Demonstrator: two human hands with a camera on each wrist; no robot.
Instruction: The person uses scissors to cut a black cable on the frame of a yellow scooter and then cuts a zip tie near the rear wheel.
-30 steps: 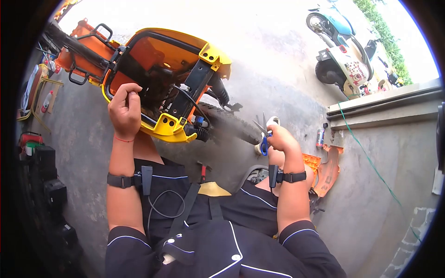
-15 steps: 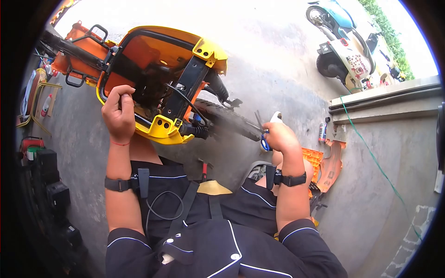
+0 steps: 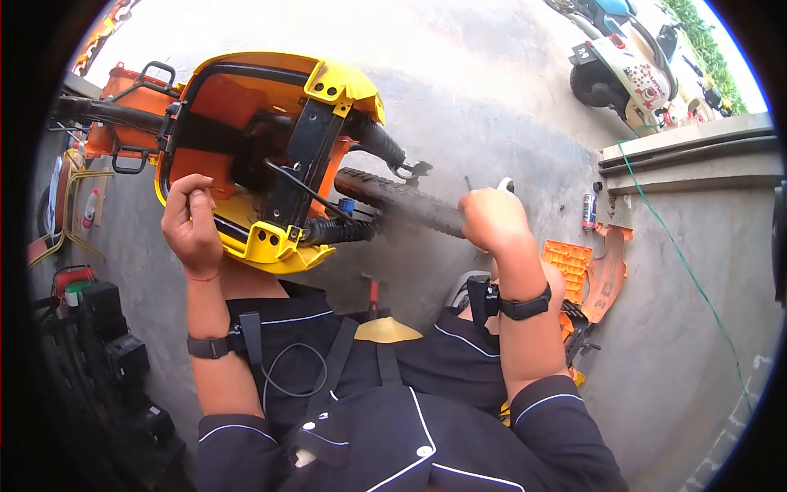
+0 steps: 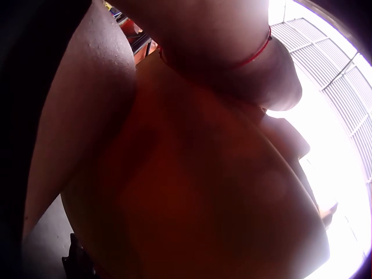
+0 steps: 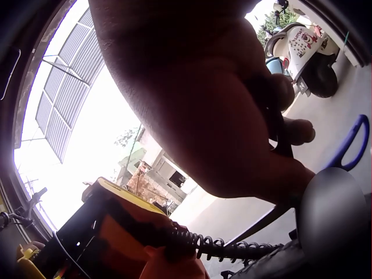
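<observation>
In the head view my right hand [image 3: 496, 220] holds scissors, mostly hidden behind the fingers; a dark thin tip [image 3: 468, 182] and a rounded white piece [image 3: 507, 185] stick out past it. A blue loop handle of the scissors [image 5: 349, 143] and a dark blade show in the right wrist view. That hand overlaps the end of a black tyre [image 3: 402, 201]. My left hand [image 3: 193, 230] lies at the rim of a yellow shell [image 3: 283, 261] on an orange-and-yellow two-wheeler, thumb and index finger bent. I cannot tell if its hidden fingers hold the rim.
Coiled shock absorbers [image 3: 338, 231] flank the tyre. A red-handled hammer [image 3: 373, 297] lies on the floor between the legs. Orange plastic panels [image 3: 608, 271] and a spray can [image 3: 589, 211] lie to the right. A white scooter [image 3: 631, 78] stands farther back. Black boxes [image 3: 106, 312] line the left.
The right hand has turned, so the scissors, plainly seen before, are now mostly behind it. In the head view the two-wheeler and left hand have shifted left, the hand also lower.
</observation>
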